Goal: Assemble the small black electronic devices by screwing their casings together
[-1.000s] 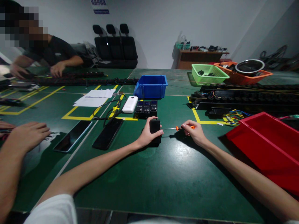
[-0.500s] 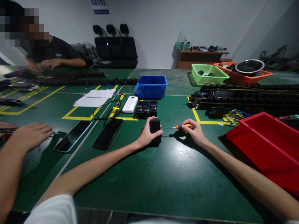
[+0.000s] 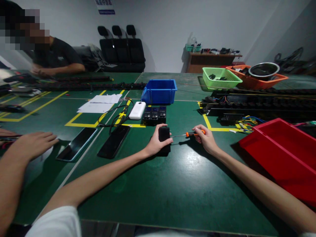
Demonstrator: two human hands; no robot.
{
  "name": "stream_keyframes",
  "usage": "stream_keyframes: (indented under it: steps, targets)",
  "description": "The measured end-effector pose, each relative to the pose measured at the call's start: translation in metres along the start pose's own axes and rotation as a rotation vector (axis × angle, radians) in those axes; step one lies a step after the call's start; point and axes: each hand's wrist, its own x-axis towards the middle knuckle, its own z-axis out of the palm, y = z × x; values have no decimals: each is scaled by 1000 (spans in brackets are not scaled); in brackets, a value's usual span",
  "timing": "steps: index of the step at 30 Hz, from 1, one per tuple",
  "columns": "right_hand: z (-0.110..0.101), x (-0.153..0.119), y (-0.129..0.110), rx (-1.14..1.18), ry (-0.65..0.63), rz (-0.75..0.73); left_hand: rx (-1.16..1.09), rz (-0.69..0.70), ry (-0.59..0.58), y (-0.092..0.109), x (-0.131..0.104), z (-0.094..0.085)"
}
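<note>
My left hand is closed round a black box-shaped part, holding it upright above the green table. Below it shows another dark shape, and I cannot tell whether that is the same part. In my right hand is a screwdriver with an orange and black handle, gripped in the fingers. Its thin metal shaft points left, and the tip meets the right side of the black part. Just beyond my left hand sits a group of black modules, beside a white power bank-like block.
A blue bin stands behind the modules. Two phones lie left, one black, one blue-edged, near another person's hand. A red bin stands right, before black rails with wires. A co-worker sits far left.
The fingers of my right hand have shifted slightly on the screwdriver handle, while its tip stays at the black part. The co-worker across the table has drawn their hands a little left.
</note>
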Motion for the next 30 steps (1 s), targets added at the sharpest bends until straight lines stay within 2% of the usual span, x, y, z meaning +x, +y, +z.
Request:
stream_keyframes:
  steps: [17, 30]
  targets:
    - [1, -3, -7, -59, 15, -48, -2, 0, 2, 0, 0, 0]
    - [-2, 1, 0, -18, -9, -66, -7, 3, 9, -1, 0, 1]
